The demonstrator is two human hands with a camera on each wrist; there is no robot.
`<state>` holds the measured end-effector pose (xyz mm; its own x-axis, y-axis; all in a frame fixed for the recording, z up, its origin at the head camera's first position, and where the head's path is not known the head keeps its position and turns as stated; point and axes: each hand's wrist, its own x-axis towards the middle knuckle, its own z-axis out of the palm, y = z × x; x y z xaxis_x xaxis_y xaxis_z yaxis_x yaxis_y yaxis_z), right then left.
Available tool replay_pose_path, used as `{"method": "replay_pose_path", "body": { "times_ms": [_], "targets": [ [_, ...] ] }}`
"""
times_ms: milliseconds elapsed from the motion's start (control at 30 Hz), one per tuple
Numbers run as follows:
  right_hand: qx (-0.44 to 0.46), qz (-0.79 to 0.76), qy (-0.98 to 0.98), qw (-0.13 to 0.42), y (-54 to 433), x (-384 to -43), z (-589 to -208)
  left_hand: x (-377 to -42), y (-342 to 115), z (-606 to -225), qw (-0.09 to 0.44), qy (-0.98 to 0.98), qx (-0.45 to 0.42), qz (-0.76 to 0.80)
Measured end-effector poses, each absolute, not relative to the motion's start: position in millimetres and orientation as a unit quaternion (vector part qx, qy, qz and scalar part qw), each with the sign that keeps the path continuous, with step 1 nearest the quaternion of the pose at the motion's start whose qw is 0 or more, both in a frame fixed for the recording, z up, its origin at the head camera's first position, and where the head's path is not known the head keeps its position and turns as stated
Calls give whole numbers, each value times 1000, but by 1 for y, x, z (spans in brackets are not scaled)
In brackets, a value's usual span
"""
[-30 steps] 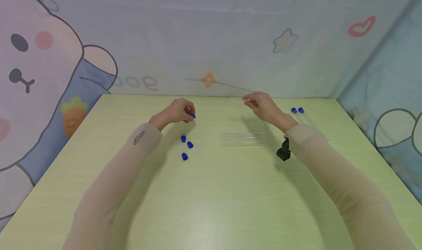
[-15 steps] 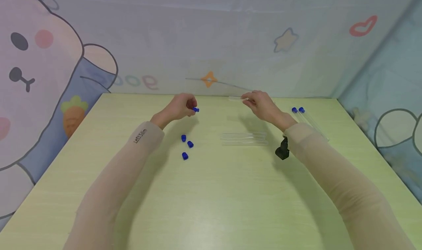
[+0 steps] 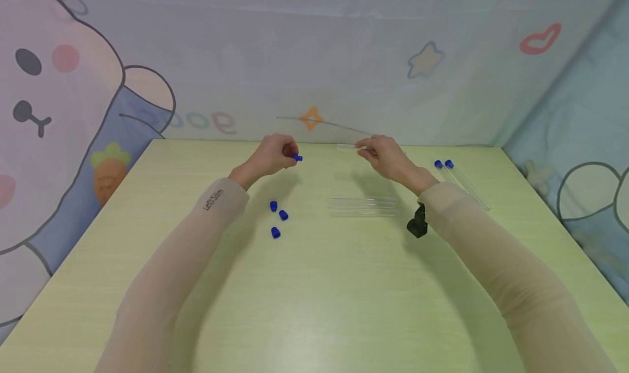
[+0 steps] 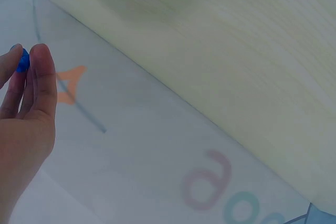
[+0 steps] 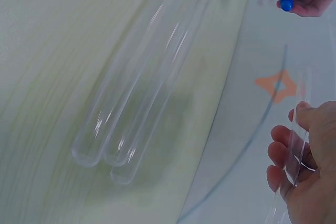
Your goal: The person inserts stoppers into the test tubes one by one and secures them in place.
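Near the back of the table my left hand [image 3: 273, 153] pinches a blue cap [image 3: 297, 158] between thumb and fingers, its narrow ribbed end pointing right. The same cap [image 4: 22, 60] shows at the fingertips in the left wrist view. To its right, my right hand [image 3: 388, 157] holds a clear test tube [image 3: 346, 147], whose end sticks out leftward toward the cap. In the right wrist view the thumb and curled fingers wrap the tube [image 5: 301, 116]. A gap separates tube and cap. Below the hands, three clear test tubes [image 3: 363, 207] lie side by side on the table.
Three loose blue caps, one a blue cap [image 3: 283, 215], lie left of the tubes. Two tubes with blue caps [image 3: 449, 164] lie slanted at the right, beside the right forearm. A printed cloth [image 3: 314, 61] hangs along the back edge of the table [image 3: 314, 285].
My left hand has lifted the blue cap up and to the right, toward the tube. The right hand has shifted slightly left with the test tube.
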<state>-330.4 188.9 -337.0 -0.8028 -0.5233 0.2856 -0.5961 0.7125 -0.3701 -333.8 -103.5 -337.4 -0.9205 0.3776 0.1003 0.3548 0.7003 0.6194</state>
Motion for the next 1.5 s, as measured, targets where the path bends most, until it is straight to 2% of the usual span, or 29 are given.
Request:
{"method": "replay_pose_path", "body": {
  "times_ms": [1500],
  "targets": [
    [327,215,-915,93,173,-330,-339,-335,-80,-333,1,901,235,365]
  ]
}}
